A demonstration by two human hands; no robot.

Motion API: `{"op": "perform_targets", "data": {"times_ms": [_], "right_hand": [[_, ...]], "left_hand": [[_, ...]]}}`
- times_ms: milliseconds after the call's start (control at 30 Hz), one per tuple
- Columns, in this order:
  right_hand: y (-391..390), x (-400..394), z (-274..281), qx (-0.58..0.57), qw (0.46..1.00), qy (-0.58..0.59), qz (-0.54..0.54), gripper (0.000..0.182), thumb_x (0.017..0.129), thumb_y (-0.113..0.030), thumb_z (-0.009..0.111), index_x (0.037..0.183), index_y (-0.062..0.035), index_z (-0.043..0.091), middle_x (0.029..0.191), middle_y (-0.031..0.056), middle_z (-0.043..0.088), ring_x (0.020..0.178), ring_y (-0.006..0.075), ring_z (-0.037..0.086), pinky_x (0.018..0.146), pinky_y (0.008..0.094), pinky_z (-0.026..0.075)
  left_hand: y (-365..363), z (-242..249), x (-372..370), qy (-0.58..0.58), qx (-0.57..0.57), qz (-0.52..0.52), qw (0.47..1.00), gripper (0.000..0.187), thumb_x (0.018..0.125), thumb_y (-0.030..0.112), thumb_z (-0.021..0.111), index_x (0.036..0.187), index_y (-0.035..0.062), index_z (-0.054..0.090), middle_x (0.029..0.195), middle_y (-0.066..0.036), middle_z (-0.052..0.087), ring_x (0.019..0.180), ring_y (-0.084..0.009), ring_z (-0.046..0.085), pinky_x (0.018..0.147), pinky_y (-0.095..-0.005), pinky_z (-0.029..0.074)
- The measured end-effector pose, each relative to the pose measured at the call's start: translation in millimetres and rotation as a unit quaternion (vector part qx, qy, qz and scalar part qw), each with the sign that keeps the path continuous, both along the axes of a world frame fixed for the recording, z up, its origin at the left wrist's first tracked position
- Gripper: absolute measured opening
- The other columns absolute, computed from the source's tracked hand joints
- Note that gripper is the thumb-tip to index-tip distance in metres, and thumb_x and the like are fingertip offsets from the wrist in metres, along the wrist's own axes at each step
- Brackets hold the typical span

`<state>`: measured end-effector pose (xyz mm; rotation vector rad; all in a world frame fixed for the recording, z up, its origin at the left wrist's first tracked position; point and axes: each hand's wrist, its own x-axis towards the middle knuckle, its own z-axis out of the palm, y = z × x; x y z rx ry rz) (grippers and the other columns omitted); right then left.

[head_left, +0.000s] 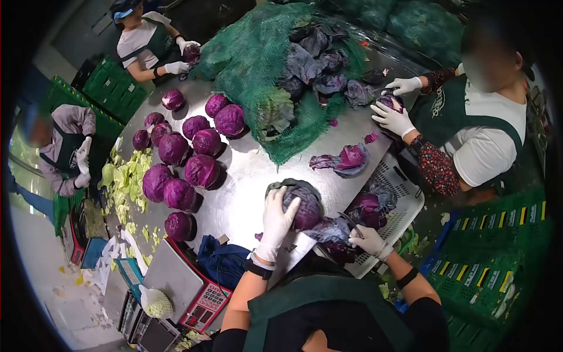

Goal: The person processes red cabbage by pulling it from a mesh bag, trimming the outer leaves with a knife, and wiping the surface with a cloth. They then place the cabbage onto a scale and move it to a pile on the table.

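Steel table (pixel 249 176) took up the middle, far part hidden under the green mesh bag (pixel 240 64). Dark-leaved heads showed at the bag's right; mesh blurred the rest. Green crates (pixel 495 252) at near right faded into the black lens edge. White perforated basket (pixel 410 196) sat right of the table, contents a jumble of leaves — hard to separate. Loose purple cabbages (pixel 203 171) lay at left, some overlapping.

Held purple cabbage (pixel 308 214) was at the table's near edge, dark outer leaf behind it, underside not visible. Gloved left hand (pixel 277 220) gripped it from the left, fingers over the top, covering that side. Gloved right hand (pixel 368 241) was just right of it, fingers curled around a thin dark tool (pixel 350 222) — too small to identify, tip lost against the leaves.
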<state>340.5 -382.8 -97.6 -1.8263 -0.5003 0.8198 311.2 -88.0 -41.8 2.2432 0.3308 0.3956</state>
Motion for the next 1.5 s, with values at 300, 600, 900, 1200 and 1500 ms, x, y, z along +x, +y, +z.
{"op": "perform_targets", "data": {"times_ms": [300, 600, 900, 1200, 1500], "right_hand": [[33.5, 9.0, -24.6, 0.062, 0.982, 0.121, -0.133, 0.011, 0.082, -0.007, 0.062, 0.09, -0.0035, 0.054, 0.072, 0.0002, 0.055, 0.059, 0.0073, 0.054, 0.051, 0.0219, 0.046], [72.8, 66.4, 132.5, 0.178, 0.955, 0.073, -0.226, 0.048, 0.085, -0.009, 0.058, 0.13, -0.0011, 0.043, 0.089, 0.0041, 0.056, 0.081, 0.0125, 0.055, 0.075, 0.0262, 0.047], [140.5, -36.6, 10.4, -0.103, 0.961, -0.255, 0.007, 0.021, 0.086, -0.018, 0.05, 0.103, -0.0056, 0.048, 0.09, 0.0169, 0.06, 0.077, 0.0367, 0.061, 0.065, 0.0457, 0.051], [180.4, -13.8, -17.9, -0.108, 0.959, -0.259, 0.044, 0.017, 0.085, -0.016, 0.048, 0.094, -0.0022, 0.045, 0.065, 0.02, 0.059, 0.058, 0.0365, 0.061, 0.053, 0.0451, 0.05], [188.4, -8.7, -34.9, -0.119, 0.969, -0.211, 0.043, 0.016, 0.085, -0.015, 0.047, 0.096, -0.0025, 0.046, 0.069, 0.0216, 0.061, 0.059, 0.0383, 0.061, 0.054, 0.048, 0.048]], "left_hand": [[58.0, -44.1, -106.4, 0.094, -0.332, 0.127, 0.93, 0.039, 0.098, 0.026, 0.042, 0.125, -0.0024, 0.042, 0.117, -0.017, 0.052, 0.108, -0.0242, 0.051, 0.094, -0.035, 0.039], [41.0, 35.7, -72.5, 0.151, 0.019, 0.047, 0.987, 0.098, 0.064, 0.039, 0.08, 0.137, -0.0019, 0.028, 0.124, -0.026, 0.04, 0.118, -0.0372, 0.045, 0.098, -0.0387, 0.04], [35.5, 8.9, -64.5, 0.101, -0.01, 0.086, 0.991, 0.103, 0.065, 0.034, 0.08, 0.139, -0.0063, 0.02, 0.126, -0.028, 0.037, 0.117, -0.0387, 0.044, 0.099, -0.0398, 0.038], [52.0, -3.7, -69.4, 0.095, -0.073, 0.111, 0.987, 0.092, 0.07, 0.027, 0.077, 0.138, -0.0049, 0.024, 0.125, -0.024, 0.039, 0.116, -0.0346, 0.044, 0.1, -0.0385, 0.036], [67.4, -31.7, -67.7, 0.08, -0.082, 0.129, 0.985, 0.08, 0.077, 0.028, 0.07, 0.137, -0.0051, 0.028, 0.126, -0.026, 0.039, 0.117, -0.0366, 0.043, 0.101, -0.0395, 0.036]]}}
